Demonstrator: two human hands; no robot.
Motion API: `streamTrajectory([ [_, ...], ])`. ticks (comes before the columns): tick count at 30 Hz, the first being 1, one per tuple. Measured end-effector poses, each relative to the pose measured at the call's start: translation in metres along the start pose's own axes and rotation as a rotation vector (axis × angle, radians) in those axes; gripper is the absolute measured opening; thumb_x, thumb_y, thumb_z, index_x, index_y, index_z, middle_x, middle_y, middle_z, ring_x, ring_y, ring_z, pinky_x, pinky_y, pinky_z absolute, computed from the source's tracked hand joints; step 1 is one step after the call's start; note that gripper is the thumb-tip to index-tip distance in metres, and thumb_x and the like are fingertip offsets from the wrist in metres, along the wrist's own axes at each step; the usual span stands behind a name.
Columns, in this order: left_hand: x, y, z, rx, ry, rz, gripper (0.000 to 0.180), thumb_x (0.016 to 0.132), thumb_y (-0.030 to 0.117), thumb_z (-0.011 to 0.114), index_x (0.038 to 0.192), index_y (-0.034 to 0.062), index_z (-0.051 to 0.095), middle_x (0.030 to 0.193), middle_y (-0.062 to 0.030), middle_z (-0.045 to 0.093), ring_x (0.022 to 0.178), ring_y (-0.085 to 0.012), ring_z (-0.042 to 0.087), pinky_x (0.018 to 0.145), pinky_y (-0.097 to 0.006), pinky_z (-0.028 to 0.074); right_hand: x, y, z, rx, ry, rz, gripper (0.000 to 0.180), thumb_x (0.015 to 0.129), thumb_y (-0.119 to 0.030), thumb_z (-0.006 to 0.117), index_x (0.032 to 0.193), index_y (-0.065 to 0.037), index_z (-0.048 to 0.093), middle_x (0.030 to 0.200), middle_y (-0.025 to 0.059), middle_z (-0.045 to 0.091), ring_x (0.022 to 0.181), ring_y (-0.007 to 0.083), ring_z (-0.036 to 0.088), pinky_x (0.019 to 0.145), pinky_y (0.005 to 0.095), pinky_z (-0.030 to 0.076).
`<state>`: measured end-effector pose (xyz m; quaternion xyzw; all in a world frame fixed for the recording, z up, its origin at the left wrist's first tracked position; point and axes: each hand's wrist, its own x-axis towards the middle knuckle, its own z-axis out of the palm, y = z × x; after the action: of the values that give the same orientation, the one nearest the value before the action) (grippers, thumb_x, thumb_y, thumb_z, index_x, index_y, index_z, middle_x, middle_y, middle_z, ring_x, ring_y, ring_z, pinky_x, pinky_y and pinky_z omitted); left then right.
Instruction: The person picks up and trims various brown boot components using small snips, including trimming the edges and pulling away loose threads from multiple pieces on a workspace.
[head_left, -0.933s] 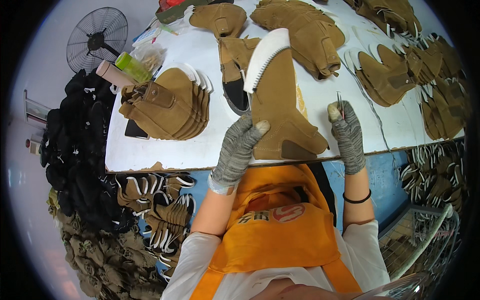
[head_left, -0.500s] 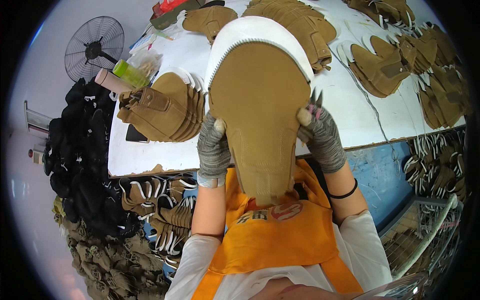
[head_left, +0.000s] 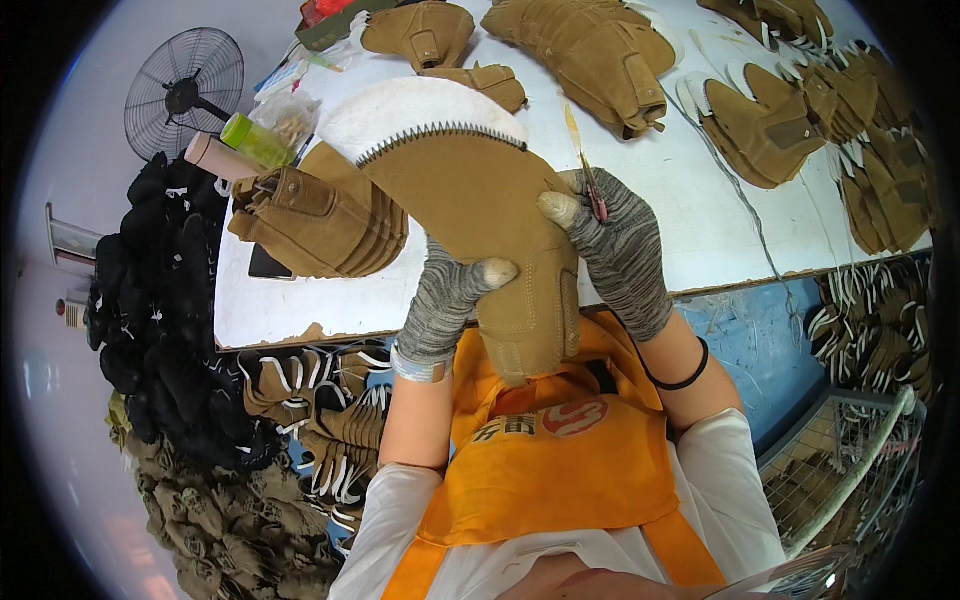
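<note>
White tabletop point(head_left: 705, 245) below, I grasp a tan suede boot upper point(head_left: 475, 205) above its near edge, left hand point(head_left: 438, 300) and right hand point(head_left: 628, 250), also gripping a slim red tool point(head_left: 596, 198), pinching opposite sides; likely light, pliant, best held where it narrows

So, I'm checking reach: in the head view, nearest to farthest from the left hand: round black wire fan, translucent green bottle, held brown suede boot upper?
From the left hand:
1. Boot upper, in its grasp
2. Green bottle, upper left
3. Black fan, far upper left
</note>
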<state>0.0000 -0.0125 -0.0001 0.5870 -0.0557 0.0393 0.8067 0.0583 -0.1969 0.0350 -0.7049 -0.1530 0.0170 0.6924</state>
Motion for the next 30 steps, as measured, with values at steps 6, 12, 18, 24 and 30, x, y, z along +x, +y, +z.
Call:
streamTrajectory([
  [6,-0.008,0.023,0.029,-0.056,0.143,-0.094,0.070,0.072,0.037,0.077,0.122,-0.0021,0.049,0.111,-0.0134,0.058,0.098,-0.0221,0.059,0.083,-0.034,0.051,0.001,0.001,0.004,0.156,-0.009,-0.043,0.030,0.083,-0.025,0.068,0.100,-0.001,0.064,0.084,0.0072,0.065,0.072,0.0130,0.059,0.069,0.0254,0.049],
  [12,-0.005,0.023,0.021,-0.152,0.142,-0.109,0.060,0.076,0.033,0.074,0.120,-0.0020,0.052,0.108,-0.0138,0.061,0.097,-0.0217,0.061,0.082,-0.032,0.051,-0.011,-0.009,-0.015,-0.371,-0.204,-0.485,0.027,0.081,-0.020,0.068,0.106,-0.011,0.066,0.088,0.0080,0.065,0.072,0.0205,0.063,0.065,0.0283,0.052],
  [18,0.007,0.027,0.010,-0.060,0.053,-0.191,0.059,0.076,0.035,0.074,0.118,-0.0019,0.055,0.106,-0.0138,0.063,0.095,-0.0213,0.062,0.083,-0.032,0.051,0.014,-0.028,-0.034,-0.934,-0.599,-0.771,0.018,0.080,-0.024,0.063,0.094,-0.012,0.063,0.076,0.0064,0.061,0.070,0.0258,0.063,0.062,0.0346,0.051],
  [24,0.014,0.038,0.016,-0.053,0.041,-0.196,0.064,0.074,0.037,0.075,0.120,-0.0028,0.054,0.109,-0.0152,0.062,0.099,-0.0229,0.061,0.086,-0.034,0.050,0.032,-0.044,-0.034,-0.946,-0.777,-0.821,0.018,0.081,-0.021,0.061,0.092,-0.008,0.058,0.074,0.0083,0.059,0.068,0.0279,0.061,0.061,0.0364,0.050],
  [30,0.009,0.039,0.028,-0.129,0.066,-0.089,0.068,0.075,0.035,0.075,0.124,-0.0030,0.049,0.114,-0.0164,0.060,0.103,-0.0242,0.060,0.088,-0.035,0.049,0.031,-0.042,-0.036,-0.914,-0.639,-0.902,0.015,0.080,-0.020,0.063,0.091,-0.009,0.062,0.077,0.0035,0.061,0.063,0.0206,0.061,0.056,0.0318,0.050],
])
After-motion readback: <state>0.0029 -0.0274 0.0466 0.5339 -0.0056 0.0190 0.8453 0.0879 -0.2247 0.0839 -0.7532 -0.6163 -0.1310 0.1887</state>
